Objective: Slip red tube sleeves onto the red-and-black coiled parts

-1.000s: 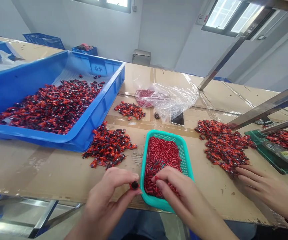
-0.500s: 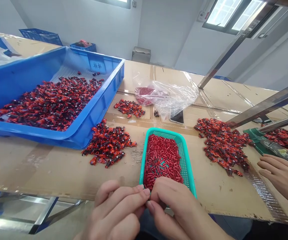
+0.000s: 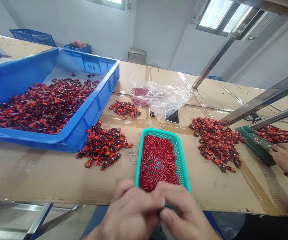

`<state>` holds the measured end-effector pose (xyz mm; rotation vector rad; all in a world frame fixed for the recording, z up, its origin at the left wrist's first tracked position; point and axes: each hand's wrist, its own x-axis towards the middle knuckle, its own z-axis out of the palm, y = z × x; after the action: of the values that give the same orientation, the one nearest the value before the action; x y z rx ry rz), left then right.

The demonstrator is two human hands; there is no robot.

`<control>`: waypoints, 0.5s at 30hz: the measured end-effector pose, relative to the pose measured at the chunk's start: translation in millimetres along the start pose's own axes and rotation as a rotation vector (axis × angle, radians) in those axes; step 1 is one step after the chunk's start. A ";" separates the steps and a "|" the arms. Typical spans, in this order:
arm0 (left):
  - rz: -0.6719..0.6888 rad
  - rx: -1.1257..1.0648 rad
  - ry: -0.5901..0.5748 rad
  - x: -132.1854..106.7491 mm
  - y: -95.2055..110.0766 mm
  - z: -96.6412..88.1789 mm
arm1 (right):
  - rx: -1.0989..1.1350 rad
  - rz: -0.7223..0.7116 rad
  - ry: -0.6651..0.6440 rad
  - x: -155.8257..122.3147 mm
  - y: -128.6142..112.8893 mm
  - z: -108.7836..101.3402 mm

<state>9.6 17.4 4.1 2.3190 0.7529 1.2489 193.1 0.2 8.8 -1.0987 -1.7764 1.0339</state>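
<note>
My left hand [image 3: 134, 213] and my right hand [image 3: 181, 210] meet at the fingertips, over the near end of a green plastic basket [image 3: 183, 163]. Both have their fingers bent and pinched together. Whatever lies between the fingertips is hidden, and the left hand is slightly blurred. Small dark red tubes [image 3: 158, 156] fill most of the basket. Left of it lies a pile of small orange-red and black parts [image 3: 106, 145], with a smaller pile of similar parts [image 3: 125, 109] behind. To the right spreads another pile of these parts [image 3: 215, 141].
A large blue bin [image 3: 84, 131] of similar parts stands at left. Behind the basket lie a clear plastic bag [image 3: 168, 96] and a phone [image 3: 173, 116]. Metal posts [image 3: 216, 60] rise at right. A co-worker's hand [image 3: 287, 156] is beside a green device [image 3: 256, 146].
My hands have shifted slightly right, fingertips still together. The view has moved a little, so the bin and piles sit further left. The co-worker's hand has moved onto the green device.
</note>
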 end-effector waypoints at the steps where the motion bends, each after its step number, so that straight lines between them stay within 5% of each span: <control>1: 0.012 0.002 -0.005 8.0 -11.0 4.4 | -0.110 0.043 0.057 -1.0 4.7 -8.6; 6: -0.018 0.434 -0.287 43.5 -57.8 28.4 | -0.783 0.276 0.486 -8.3 53.6 -84.4; 10: 0.003 0.490 -0.465 60.2 -70.3 42.3 | -1.017 0.381 0.617 -13.3 96.1 -148.3; 13: 0.011 0.478 -0.514 69.1 -71.4 48.3 | -1.108 0.378 0.626 -14.1 110.1 -169.0; 15: 0.004 0.439 -0.496 72.2 -71.6 48.4 | -1.136 0.328 0.624 -13.1 106.9 -164.6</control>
<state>64.3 113.7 -16.4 2.8109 0.9019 0.4891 376.8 56.9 -32.7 -2.1330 -1.6140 -0.3162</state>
